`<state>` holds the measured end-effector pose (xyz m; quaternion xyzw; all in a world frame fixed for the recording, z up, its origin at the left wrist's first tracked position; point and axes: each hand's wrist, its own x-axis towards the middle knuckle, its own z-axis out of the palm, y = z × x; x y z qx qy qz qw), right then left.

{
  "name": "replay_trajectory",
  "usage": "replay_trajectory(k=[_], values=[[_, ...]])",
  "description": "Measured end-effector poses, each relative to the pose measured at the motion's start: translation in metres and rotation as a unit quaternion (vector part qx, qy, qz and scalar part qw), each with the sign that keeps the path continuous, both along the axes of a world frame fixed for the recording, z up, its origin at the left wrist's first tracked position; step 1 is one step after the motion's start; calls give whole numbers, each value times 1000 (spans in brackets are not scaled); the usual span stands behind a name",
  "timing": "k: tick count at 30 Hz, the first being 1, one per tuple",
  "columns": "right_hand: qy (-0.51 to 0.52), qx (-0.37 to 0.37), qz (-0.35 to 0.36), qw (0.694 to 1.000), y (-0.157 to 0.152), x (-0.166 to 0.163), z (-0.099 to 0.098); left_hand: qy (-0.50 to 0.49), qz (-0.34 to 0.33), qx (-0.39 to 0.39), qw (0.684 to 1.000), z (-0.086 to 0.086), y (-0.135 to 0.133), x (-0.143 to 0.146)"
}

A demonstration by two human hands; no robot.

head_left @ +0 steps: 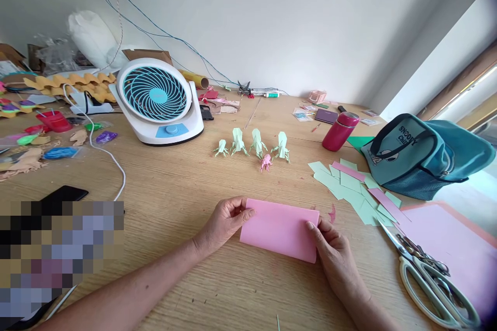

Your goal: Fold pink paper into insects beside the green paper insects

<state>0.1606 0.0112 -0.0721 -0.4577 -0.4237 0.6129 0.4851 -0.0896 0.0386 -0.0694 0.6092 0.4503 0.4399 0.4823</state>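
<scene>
A folded sheet of pink paper (279, 230) is held up above the wooden table between my two hands. My left hand (227, 220) pinches its upper left corner, thumb in front and fingers behind. On the other side, my right hand (336, 248) grips the right edge the same way, with the thumb on the front face. Beyond the paper stand several pale green folded-paper insects (257, 143). A smaller pink paper insect (266, 163) stands just in front of them.
A white and blue fan (155, 93) stands at the back left. To the right lie green paper pieces (345, 186), scissors (427, 284) and pink sheets (454, 248). A magenta bottle (340, 132) stands by a teal bag (427, 155). A white cable (112, 158) crosses the left side.
</scene>
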Motion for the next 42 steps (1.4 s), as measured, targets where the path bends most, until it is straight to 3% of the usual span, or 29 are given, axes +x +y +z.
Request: replay_trajectory(k=[7, 12, 15, 17, 21, 26, 35, 42], values=[[-28, 8, 8, 1000, -1, 2, -4, 18, -2, 11, 1000, 2, -3, 1], [15, -26, -19, 999, -1, 2, -7, 31, 45, 39, 998, 14, 2, -1], [70, -51, -48, 995, 2, 3, -8, 97, 100, 81, 987, 20, 28, -1], [104, -61, -85, 989, 6, 4, -7, 202, 152, 113, 961, 22, 55, 3], [156, -68, -165, 972, 15, 10, -6, 279, 203, 125, 930, 19, 109, 23], [159, -67, -174, 970, 24, 17, -8, 339, 228, 133, 903, 11, 143, 48], [176, -71, -177, 966, 27, 17, -7, 370, 221, 137, 892, -1, 155, 52], [168, -70, -168, 969, 26, 17, -6, 379, 223, 134, 888, 2, 152, 42]])
